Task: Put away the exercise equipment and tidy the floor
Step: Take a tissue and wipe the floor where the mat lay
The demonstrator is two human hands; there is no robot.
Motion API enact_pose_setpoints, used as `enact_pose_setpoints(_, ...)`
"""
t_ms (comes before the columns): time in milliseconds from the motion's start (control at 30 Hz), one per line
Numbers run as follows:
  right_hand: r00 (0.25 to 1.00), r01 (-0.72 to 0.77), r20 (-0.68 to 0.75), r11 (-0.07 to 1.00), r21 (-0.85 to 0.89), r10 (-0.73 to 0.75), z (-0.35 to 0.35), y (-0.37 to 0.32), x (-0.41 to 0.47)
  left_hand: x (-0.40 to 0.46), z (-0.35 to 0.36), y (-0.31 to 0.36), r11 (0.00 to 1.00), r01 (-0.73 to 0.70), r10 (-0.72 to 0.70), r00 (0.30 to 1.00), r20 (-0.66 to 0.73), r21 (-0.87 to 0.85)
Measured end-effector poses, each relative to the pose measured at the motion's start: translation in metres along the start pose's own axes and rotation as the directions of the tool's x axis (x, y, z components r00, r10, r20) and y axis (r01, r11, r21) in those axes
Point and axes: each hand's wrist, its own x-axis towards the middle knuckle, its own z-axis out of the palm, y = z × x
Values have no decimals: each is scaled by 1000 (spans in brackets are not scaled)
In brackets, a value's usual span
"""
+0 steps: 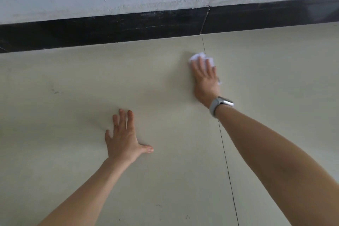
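Right hand (204, 77) flat, pressing white tissue (200, 57) onto floor (165, 82).

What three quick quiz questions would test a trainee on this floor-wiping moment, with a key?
1. True or false: the left hand lies flat with fingers spread on the floor.
2. Which hand presses the white tissue? A) left B) right C) both
3. Fill in: the right hand wears a grey ____ on its wrist.

Key: 1 true; 2 B; 3 watch.
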Motion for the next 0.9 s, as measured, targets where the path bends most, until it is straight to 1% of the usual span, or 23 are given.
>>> enact_pose_setpoints(33, 987, 163, 15, 987, -17, -163, 9, -17, -8, 0, -4, -6, 999, -36, 35, 999, 1, 28)
enact_pose_setpoints(67, 946, 321, 39, 947, 9, -321, 21, -32, -24, 1, -8, -12, 995, -75, 75, 997, 3, 58)
enact_pose_setpoints(133, 815, 570, 91, 820, 52, -572, 39, -57, -75, 5, -20, -27, 984, -155, 156, 988, -6, 86)
enact_pose_setpoints(167, 742, 657, 138, 753, 51, -656, 44, -62, -104, 6, -24, -33, 982, -182, 183, 983, -23, 50)
enact_pose_setpoints(233, 606, 766, 254, 639, 70, -754, 42, -52, -151, 5, -28, -42, 974, -223, 220, 970, -101, -24)
enact_pose_setpoints(267, 552, 797, 299, 598, 83, -778, 38, -38, -159, 3, -27, -44, 970, -242, 235, 960, -155, -23)
enact_pose_setpoints(300, 522, 820, 303, 567, 77, -797, 34, -21, -159, 0, -24, -44, 970, -244, 240, 952, -192, 3)
enact_pose_setpoints(333, 541, 815, 281, 576, 55, -793, 31, -3, -153, -3, -19, -43, 975, -221, 222, 952, -213, 28)
enact_pose_setpoints(367, 620, 761, 244, 647, 45, -746, 26, 15, -145, -7, -14, -40, 984, -172, 176, 961, -214, 35)
enact_pose_setpoints(400, 754, 626, 206, 777, 67, -624, 18, 34, -135, -13, -9, -35, 994, -112, 113, 974, -196, 16)
enact_pose_setpoints(433, 886, 422, 166, 901, 96, -433, 9, 53, -125, -19, -3, -29, 998, -62, 58, 983, -172, -21)
enact_pose_setpoints(467, 969, 195, 129, 974, 114, -209, -2, 72, -115, -27, 3, -21, 998, -31, 22, 989, -148, -56)
enact_pose_setpoints(500, 994, -15, 112, 992, 124, 1, -13, 89, -106, -35, 9, -14, 998, -14, 6, 993, -121, -68)
enact_pose_setpoints(533, 976, -195, 127, 971, 137, 178, -23, 99, -100, -42, 14, -8, 999, -10, 5, 996, -85, -54)
enact_pose_setpoints(567, 940, -329, 144, 932, 151, 308, -29, 102, -97, -49, 18, -3, 999, -8, 7, 999, -34, -34)
enact_pose_setpoints(600, 908, -413, 155, 896, 162, 390, -30, 97, -99, -54, 23, -1, 1000, -2, 3, 1000, 21, -23)
enact_pose_setpoints(633, 887, -456, 162, 874, 167, 432, -28, 86, -106, -56, 25, 0, 1000, 1, 0, 998, 65, -14)
enact_pose_setpoints(667, 890, -453, 154, 874, 178, 430, -21, 71, -118, -56, 26, 0, 1000, -1, 1, 996, 89, -9)
enact_pose_setpoints(700, 919, -392, 132, 899, 196, 372, -11, 53, -132, -54, 24, -2, 1000, -4, 5, 995, 103, -13)
enact_pose_setpoints(767, 987, -152, 89, 955, 255, 134, 9, 21, -166, -50, 21, -5, 999, -16, 20, 993, 119, -36)
enact_pose_setpoints(800, 996, -9, 92, 967, 254, -15, 18, 14, -183, -49, 21, -6, 999, -26, 30, 994, 109, -38)
enact_pose_setpoints(867, 952, 265, 104, 944, 195, -289, 27, 25, -211, -50, 21, -6, 999, -41, 42, 996, 74, -20)
enact_pose_setpoints(900, 928, 332, 122, 929, 165, -353, 24, 37, -222, -51, 23, -7, 999, -42, 42, 997, 58, -13)
